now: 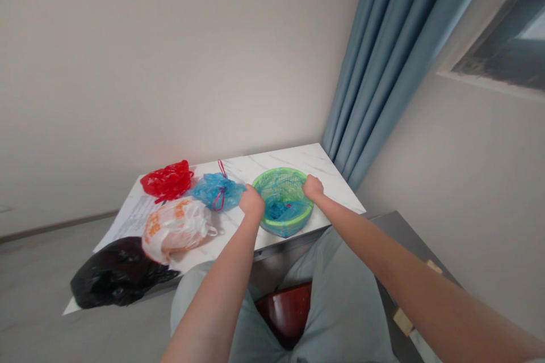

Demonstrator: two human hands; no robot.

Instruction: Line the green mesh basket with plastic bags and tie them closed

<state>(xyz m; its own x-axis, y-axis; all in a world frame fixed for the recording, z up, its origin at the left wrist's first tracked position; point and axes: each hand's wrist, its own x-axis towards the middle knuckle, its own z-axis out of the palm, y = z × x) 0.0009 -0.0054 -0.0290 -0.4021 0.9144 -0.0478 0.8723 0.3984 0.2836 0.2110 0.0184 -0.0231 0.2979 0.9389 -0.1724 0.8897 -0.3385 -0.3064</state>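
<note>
A round green mesh basket (307, 212) stands near the front edge of the white marble-patterned table (293, 154). Thin blue plastic film, seemingly a bag (284, 231), lies inside it and shows over the front outside; a bit of red is at the bottom. My left hand (252, 202) is closed at the basket's left rim, my right hand (313, 187) at the right rim. Whether each fist also pinches the film cannot be made out. Just left of my left hand lies another blue plastic bag (217, 188) with red drawstrings, close to or touching the fingers.
Left on the table are a red plastic bag (168, 180), a white bag with orange print (179, 227), a black bag (119, 272) over the front edge and a printed sheet (128, 218). A wall stands behind; a blue curtain (383, 62) hangs at the right.
</note>
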